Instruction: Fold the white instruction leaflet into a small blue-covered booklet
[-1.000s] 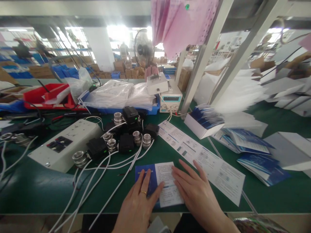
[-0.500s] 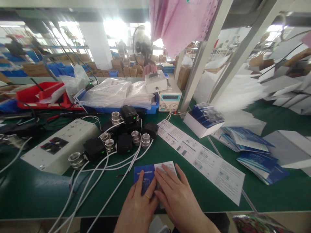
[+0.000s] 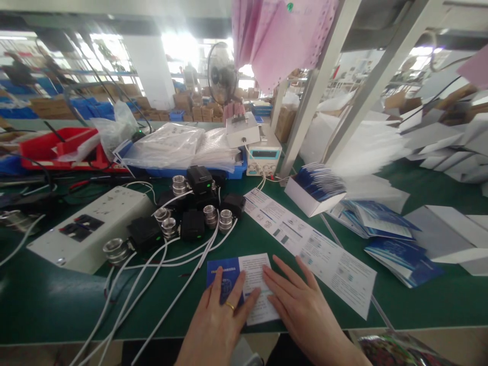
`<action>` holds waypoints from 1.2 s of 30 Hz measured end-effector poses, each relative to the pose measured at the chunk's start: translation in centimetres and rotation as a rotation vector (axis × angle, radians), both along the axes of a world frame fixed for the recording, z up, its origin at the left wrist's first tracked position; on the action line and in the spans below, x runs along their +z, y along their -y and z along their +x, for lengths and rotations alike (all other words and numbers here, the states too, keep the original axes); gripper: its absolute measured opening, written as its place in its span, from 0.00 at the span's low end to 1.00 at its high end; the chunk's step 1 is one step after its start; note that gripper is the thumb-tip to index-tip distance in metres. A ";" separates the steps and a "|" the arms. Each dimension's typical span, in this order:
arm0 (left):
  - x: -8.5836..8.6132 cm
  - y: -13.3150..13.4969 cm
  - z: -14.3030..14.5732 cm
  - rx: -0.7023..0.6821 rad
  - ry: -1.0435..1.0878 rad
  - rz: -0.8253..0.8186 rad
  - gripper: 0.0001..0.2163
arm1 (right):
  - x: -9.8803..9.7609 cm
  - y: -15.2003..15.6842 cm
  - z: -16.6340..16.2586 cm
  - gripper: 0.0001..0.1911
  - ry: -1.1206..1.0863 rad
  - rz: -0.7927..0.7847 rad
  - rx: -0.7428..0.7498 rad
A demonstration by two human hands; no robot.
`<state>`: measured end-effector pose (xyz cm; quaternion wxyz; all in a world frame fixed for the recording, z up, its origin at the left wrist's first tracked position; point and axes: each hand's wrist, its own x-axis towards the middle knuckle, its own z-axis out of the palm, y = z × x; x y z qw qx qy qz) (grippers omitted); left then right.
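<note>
On the blue-and-white leaflet (image 3: 253,271), the left hand (image 3: 214,316) rested while the right hand (image 3: 302,301) touched its white right side, fingers of both spread apart.

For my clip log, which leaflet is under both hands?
The half-blue leaflet: left hand on its blue side, right hand on its white edge. The long white sheet and blue leaflets lie farther right.

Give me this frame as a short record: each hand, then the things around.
Left hand: fingers spread on a blue-and-white leaflet
Right hand: fingers on the leaflet's white printed panel
Beyond right hand: long printed sheet
Further left: black devices with metal fittings; grey box
Further right: white box filled with papers; blue booklets
</note>
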<state>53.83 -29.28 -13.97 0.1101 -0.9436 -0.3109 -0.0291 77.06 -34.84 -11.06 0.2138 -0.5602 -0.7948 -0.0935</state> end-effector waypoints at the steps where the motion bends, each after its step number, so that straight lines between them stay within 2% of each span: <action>1: -0.1 0.0 0.0 -0.014 0.004 0.002 0.43 | 0.1 0.7 0.0 0.18 0.016 0.008 0.016; 5: 0.1 0.1 0.2 -0.001 0.022 0.006 0.41 | 0.3 3.3 0.8 0.19 0.122 0.083 0.079; 8: 0.4 0.4 0.2 0.032 0.026 0.018 0.41 | 0.9 3.9 1.1 0.15 0.140 0.144 0.096; 12: -0.1 0.4 0.0 0.016 0.020 0.052 0.44 | 1.5 2.4 0.0 0.16 0.007 0.096 0.100; 16: -0.7 0.2 -0.2 -0.012 0.028 0.062 0.43 | 0.4 0.4 -0.9 0.21 -0.056 0.014 0.036; 20: -0.1 0.4 -0.1 -0.002 0.021 0.063 0.44 | -1.1 -1.5 0.2 0.20 -0.047 -0.042 -0.087; 23: 0.5 0.7 0.0 0.026 0.000 0.075 0.45 | -1.2 -2.2 1.0 0.20 -0.043 -0.032 -0.101; 26: 0.5 0.6 0.0 0.024 0.003 0.071 0.46 | -0.8 -1.2 1.1 0.20 0.019 -0.009 -0.035; 32: 0.1 0.4 -0.3 -0.017 0.021 0.056 0.47 | -0.2 3.3 2.0 0.19 0.211 0.121 0.147; 36: 0.4 0.8 -0.1 0.023 0.003 0.061 0.47 | 0.3 3.3 2.1 0.17 0.210 0.129 0.123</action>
